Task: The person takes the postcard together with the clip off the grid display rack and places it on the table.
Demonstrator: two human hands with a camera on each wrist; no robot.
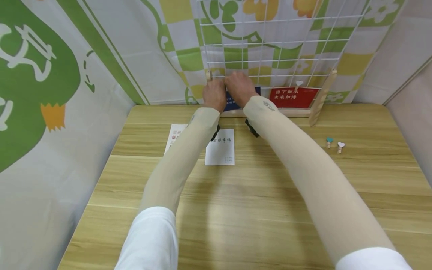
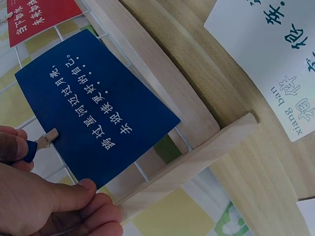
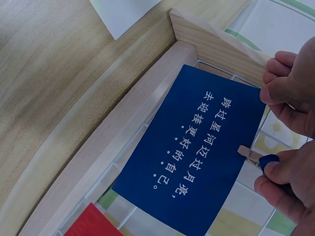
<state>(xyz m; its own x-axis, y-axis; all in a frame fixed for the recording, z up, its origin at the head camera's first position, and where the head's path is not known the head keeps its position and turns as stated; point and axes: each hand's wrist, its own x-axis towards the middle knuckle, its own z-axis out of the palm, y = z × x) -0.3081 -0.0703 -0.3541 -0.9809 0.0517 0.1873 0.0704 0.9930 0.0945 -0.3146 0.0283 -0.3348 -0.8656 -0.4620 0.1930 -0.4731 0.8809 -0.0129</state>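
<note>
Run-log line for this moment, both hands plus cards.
left hand: pinches blue card, top-left corner | right hand: pinches clip | clip: at card's top edge | red card: right of blue card

Curtained booth: printed cloth hangings (image 1: 183, 32) behind and left of 1 wooden table (image 1: 243, 217), wire grid (image 1: 262, 43).

Head view bright, soft shadows on tabletop (image 1: 243, 202); wrist views dimmer.

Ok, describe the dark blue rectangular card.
The dark blue rectangular card looks like paperboard, with two lines of white Chinese characters. It stands text outward before the white wire grid. The left hand pinches its upper left corner; the right hand holds a small blue-topped wooden clip at its top edge.
</note>
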